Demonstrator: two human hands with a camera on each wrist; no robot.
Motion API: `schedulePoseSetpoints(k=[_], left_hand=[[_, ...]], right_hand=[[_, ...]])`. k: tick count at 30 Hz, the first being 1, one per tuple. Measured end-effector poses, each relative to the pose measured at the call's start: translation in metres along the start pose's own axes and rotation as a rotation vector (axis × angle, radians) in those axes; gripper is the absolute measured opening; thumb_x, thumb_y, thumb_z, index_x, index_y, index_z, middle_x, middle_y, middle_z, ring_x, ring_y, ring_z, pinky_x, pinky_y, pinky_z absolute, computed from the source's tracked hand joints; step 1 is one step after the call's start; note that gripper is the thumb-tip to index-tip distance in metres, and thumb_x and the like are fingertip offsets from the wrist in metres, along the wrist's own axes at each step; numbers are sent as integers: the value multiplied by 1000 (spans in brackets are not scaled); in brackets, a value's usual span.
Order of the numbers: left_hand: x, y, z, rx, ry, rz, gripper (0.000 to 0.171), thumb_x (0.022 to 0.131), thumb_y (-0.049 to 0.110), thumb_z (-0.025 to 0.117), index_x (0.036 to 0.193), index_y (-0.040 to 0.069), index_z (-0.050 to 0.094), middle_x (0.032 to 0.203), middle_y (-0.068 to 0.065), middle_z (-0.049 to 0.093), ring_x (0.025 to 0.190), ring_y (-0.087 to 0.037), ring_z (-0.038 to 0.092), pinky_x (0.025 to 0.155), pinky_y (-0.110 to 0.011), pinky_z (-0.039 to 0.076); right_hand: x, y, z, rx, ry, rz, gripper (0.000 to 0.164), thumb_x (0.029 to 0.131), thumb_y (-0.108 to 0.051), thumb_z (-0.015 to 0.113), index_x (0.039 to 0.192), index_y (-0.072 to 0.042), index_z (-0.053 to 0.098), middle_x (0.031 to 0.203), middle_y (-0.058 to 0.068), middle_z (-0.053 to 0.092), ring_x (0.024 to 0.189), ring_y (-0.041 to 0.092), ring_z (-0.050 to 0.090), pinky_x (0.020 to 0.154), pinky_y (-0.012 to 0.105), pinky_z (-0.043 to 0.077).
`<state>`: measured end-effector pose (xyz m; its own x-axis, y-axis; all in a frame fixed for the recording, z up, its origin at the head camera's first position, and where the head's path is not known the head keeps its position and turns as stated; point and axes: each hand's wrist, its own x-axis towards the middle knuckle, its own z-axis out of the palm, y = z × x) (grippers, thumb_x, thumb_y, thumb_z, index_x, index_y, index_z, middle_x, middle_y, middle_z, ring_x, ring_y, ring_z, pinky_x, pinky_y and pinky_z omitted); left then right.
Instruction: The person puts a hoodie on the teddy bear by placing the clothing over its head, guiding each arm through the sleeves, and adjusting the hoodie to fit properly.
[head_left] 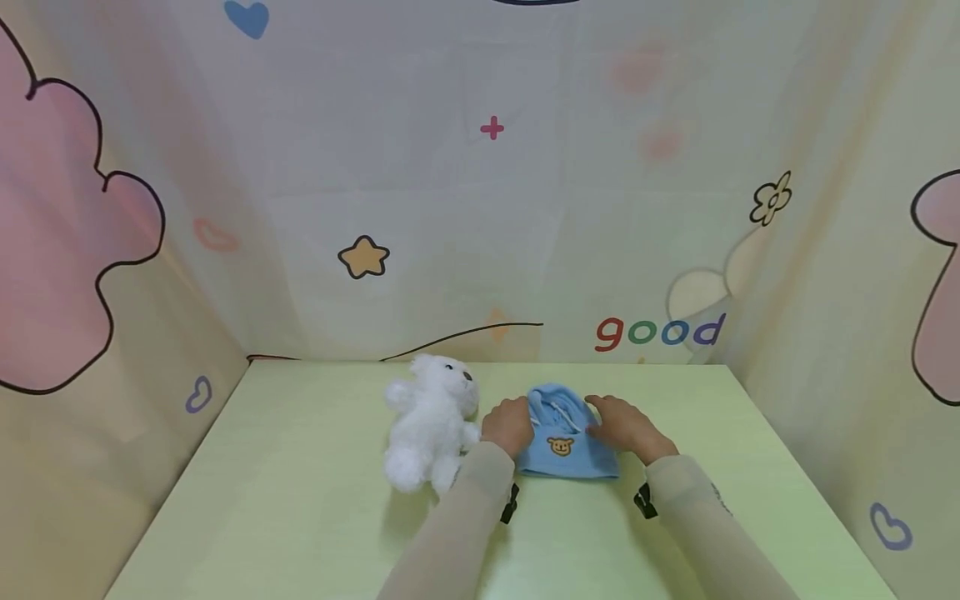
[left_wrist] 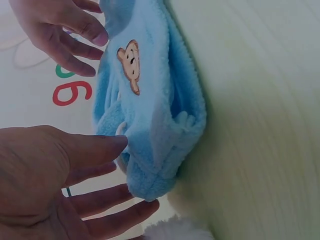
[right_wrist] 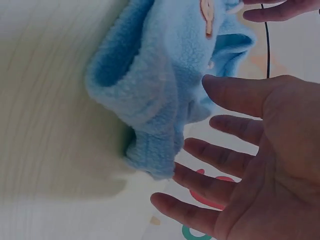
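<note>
A small light-blue fleece hoodie (head_left: 573, 461) with a bear-face patch lies on the table, hood toward the back wall and a white drawstring at its neck. My left hand (head_left: 508, 427) is at its left side; in the left wrist view the thumb (left_wrist: 102, 147) reaches the cloth by the drawstring, and the extended fingers run under the sleeve end. On the other side, my right hand (head_left: 628, 427) has its fingers (right_wrist: 215, 155) spread and nearly straight, tips right at the other sleeve. The hem opening gapes toward me in both wrist views.
A white plush bear (head_left: 431, 425) stands on the table just left of my left hand, close to the left forearm. Printed cloth walls (head_left: 495, 208) enclose the pale green table (head_left: 300, 483) at the back and both sides.
</note>
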<state>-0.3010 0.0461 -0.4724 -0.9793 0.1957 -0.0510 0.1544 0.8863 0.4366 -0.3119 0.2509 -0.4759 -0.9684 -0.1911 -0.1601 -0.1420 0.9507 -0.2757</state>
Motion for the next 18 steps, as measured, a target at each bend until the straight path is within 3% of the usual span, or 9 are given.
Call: schedulePoseSetpoints(k=[10,14,18], left_hand=[[6,0,17,42,-17,3,18,95,10,62,112,12,69,94,-10,71,78,-29,68,65,-43,55],[8,-1,20,16,11,22,11,95,7,61,101,9,70,88,-12,70,74,-28,67,60,-39,53],[10,-3,22,-37,40,68,10,94,2,60,89,8,67,78,-10,66,64,-22,61,55,-33,47]], right_hand=[[5,7,13,74,-27,27,50,92,-14,65,139,-3,51,138,24,55,128,44,51,105,59,40],[7,8,17,80,2,20,39,90,-10,67,127,-4,57,126,21,62,108,35,60,97,54,48],[7,6,17,84,48,-16,28,89,-4,65,116,-5,59,111,17,65,90,26,57,85,47,52]])
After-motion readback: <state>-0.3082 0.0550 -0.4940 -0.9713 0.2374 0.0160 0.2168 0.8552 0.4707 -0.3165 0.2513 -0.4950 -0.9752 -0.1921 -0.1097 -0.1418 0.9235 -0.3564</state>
